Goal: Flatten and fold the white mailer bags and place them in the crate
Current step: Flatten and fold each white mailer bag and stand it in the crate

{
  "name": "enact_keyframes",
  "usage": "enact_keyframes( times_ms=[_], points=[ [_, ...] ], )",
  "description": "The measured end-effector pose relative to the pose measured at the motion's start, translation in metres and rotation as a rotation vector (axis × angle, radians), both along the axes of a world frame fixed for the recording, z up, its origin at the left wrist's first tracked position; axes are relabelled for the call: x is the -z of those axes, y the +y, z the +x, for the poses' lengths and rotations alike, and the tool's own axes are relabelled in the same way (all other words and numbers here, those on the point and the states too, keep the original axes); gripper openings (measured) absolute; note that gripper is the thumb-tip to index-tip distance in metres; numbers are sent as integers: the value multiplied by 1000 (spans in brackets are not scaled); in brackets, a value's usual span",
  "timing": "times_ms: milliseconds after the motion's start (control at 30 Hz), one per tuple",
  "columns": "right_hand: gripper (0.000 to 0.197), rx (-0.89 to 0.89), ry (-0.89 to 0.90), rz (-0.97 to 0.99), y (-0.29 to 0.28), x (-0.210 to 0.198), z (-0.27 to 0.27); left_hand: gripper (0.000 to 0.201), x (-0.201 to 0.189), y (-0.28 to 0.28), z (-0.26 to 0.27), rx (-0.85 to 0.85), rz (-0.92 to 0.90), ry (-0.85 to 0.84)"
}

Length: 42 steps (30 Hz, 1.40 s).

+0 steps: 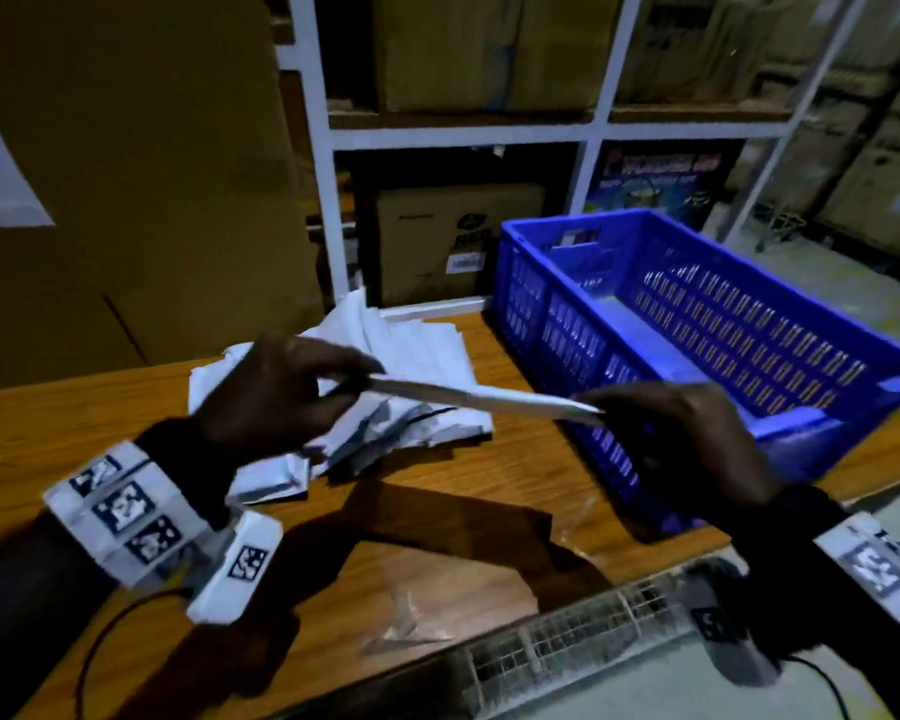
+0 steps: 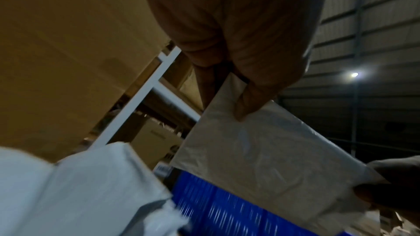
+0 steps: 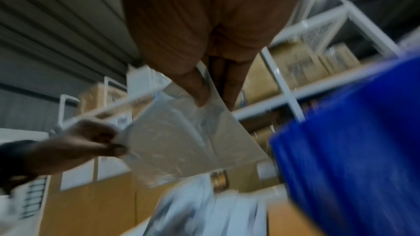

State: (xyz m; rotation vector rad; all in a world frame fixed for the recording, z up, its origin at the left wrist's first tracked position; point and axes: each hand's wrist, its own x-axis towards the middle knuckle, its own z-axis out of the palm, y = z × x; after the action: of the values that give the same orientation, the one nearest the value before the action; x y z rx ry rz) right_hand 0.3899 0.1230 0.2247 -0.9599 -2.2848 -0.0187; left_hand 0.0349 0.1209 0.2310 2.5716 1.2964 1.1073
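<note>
A folded white mailer bag (image 1: 481, 399) is held flat in the air between both hands, just left of the blue crate (image 1: 697, 324). My left hand (image 1: 354, 379) pinches its left end and my right hand (image 1: 596, 407) pinches its right end. From below, the left wrist view shows the bag (image 2: 261, 157) with the left thumb on it, and the right wrist view shows the same bag (image 3: 181, 143) pinched by the right thumb and fingers. A pile of crumpled white mailer bags (image 1: 411, 356) lies on the wooden table (image 1: 437, 563) under and behind the hands.
The crate sits at the table's right end, and its floor looks bare. A white metal shelf rack (image 1: 328, 200) with cardboard boxes stands behind the table. A large cardboard box (image 1: 126, 174) rises at the back left. A clear plastic scrap (image 1: 401, 615) lies near the front edge.
</note>
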Motion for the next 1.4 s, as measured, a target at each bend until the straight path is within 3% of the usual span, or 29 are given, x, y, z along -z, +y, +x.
enact_keyframes(
  times_ms=[100, 233, 333, 500, 633, 833, 1000, 1100, 1300, 1400],
  points=[
    [38, 6, -17, 27, 15, -40, 45, 30, -41, 35, 43, -16, 118, 1],
    [12, 32, 58, 135, 36, -75, 96, 32, -93, 82, 108, -27, 185, -58],
    [15, 3, 159, 138, 52, -88, 126, 23, -118, 122, 153, -56, 180, -67],
    [12, 94, 161, 99, 82, -99, 161, 15, -146, 191, 219, -138, 184, 136],
    [13, 204, 113, 15, 111, -111, 175, 27, -167, 233, 260, -88, 114, 197],
    [16, 275, 54, -31, 158, -131, 190, 19, -198, 289, 305, -148, 75, 316],
    [22, 308, 59, -165, 187, -124, 199, 19, -187, 322, 323, -116, 21, 350],
    [24, 290, -26, -228, 197, -108, 196, 23, -169, 337, 324, -109, -20, 423],
    [27, 116, -197, -356, 222, -68, 178, 19, -126, 355, 324, -60, -147, 766],
    [29, 7, -232, -427, 239, -54, 172, 18, -113, 365, 329, -98, -226, 821]
  ],
)
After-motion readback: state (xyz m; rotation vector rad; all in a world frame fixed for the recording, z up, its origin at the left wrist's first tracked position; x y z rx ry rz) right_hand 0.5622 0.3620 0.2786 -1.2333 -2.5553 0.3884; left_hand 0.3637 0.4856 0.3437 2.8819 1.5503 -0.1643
